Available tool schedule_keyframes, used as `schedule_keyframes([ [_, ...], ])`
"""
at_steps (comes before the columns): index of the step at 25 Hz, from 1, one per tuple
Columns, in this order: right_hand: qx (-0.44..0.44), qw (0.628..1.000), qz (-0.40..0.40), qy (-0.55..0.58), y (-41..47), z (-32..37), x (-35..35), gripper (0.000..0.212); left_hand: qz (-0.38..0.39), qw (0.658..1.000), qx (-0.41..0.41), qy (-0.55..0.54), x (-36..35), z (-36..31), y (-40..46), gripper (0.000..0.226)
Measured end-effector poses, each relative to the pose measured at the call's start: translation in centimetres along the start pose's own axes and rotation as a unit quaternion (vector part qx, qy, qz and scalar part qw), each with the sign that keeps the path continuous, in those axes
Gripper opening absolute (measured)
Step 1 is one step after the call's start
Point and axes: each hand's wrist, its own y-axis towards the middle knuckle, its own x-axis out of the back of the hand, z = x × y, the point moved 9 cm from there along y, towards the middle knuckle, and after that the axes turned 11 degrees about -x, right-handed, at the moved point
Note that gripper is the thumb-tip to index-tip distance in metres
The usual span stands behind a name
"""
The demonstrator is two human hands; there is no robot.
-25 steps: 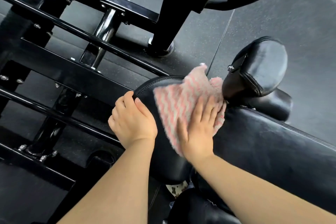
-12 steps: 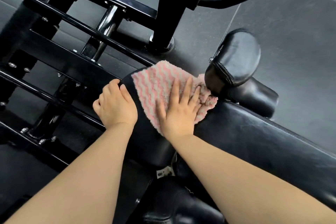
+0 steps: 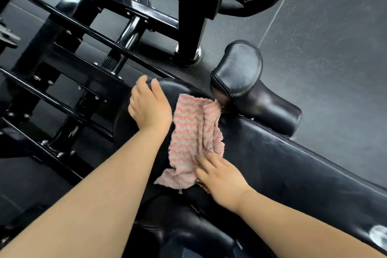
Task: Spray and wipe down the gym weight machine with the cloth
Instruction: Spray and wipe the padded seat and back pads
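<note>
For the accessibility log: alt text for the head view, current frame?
A person's right hand presses a pink-and-grey striped fluffy cloth onto the black padded vinyl seat of a gym machine, while the left hand rests on the pad's rounded end. A black cushioned roller pad and black steel frame lie beyond.

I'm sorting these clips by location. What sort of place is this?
Most likely a gym. A long black padded bench with a roller pad sits by a black steel machine frame, on dark rubber-looking floor tiles. The right hand presses a pink striped cloth onto the padding.
</note>
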Motion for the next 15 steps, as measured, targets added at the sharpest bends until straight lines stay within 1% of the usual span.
schedule_keyframes([
  [1, 0.016, 1.0, -0.021, 0.012, -0.8, -0.9, 1.0, 0.033, 0.009, 1.0, -0.014, -0.023, -0.6, -1.3, -0.4, 0.04],
  [2, 0.008, 0.999, -0.036, 0.032, -1.6, -2.4, 2.0, 0.026, 0.025, 0.998, -0.025, -0.055, -1.2, -2.6, -0.8, 0.039],
  [3, -0.024, 0.997, -0.052, 0.05, -2.4, -4.3, 2.8, 0.02, 0.045, 0.994, -0.034, -0.098, -2.0, -4.0, -1.2, 0.036],
  [5, -0.153, 0.981, -0.088, 0.084, -4.0, -9.3, 4.6, 0.02, 0.087, 0.978, -0.057, -0.182, -3.4, -7.2, -2.1, 0.026],
  [6, -0.237, 0.958, -0.112, 0.12, -5.0, -12.0, 5.6, 0.02, 0.096, 0.972, -0.069, -0.204, -3.7, -8.9, -2.3, 0.021],
  [7, -0.331, 0.917, -0.133, 0.181, -6.1, -14.7, 6.8, 0.02, 0.097, 0.969, -0.077, -0.215, -4.0, -10.3, -2.3, 0.019],
  [8, -0.428, 0.851, -0.149, 0.264, -7.4, -17.5, 7.4, 0.023, 0.094, 0.968, -0.076, -0.218, -4.3, -11.6, -2.1, 0.02],
  [9, -0.516, 0.763, -0.174, 0.348, -8.7, -19.6, 7.9, 0.028, 0.09, 0.97, -0.071, -0.212, -4.6, -12.5, -1.7, 0.023],
  [10, -0.577, 0.672, -0.202, 0.418, -9.9, -21.2, 8.2, 0.032, 0.086, 0.974, -0.065, -0.197, -4.8, -13.4, -1.2, 0.028],
  [11, -0.599, 0.601, -0.24, 0.471, -10.6, -22.3, 8.8, 0.034, 0.086, 0.979, -0.059, -0.174, -5.2, -14.1, -0.7, 0.035],
  [12, -0.588, 0.562, -0.275, 0.513, -10.5, -23.0, 9.6, 0.037, 0.091, 0.984, -0.049, -0.145, -5.6, -14.5, -0.3, 0.042],
  [13, -0.556, 0.555, -0.295, 0.544, -9.6, -23.0, 10.8, 0.04, 0.102, 0.987, -0.036, -0.117, -6.1, -14.8, 0.1, 0.047],
  [14, -0.511, 0.577, -0.301, 0.561, -8.2, -22.7, 12.4, 0.041, 0.113, 0.989, -0.021, -0.093, -6.7, -14.7, 0.3, 0.05],
  [15, -0.454, 0.621, -0.291, 0.568, -6.3, -21.9, 13.7, 0.04, 0.117, 0.991, -0.006, -0.071, -6.9, -14.6, 0.3, 0.052],
])
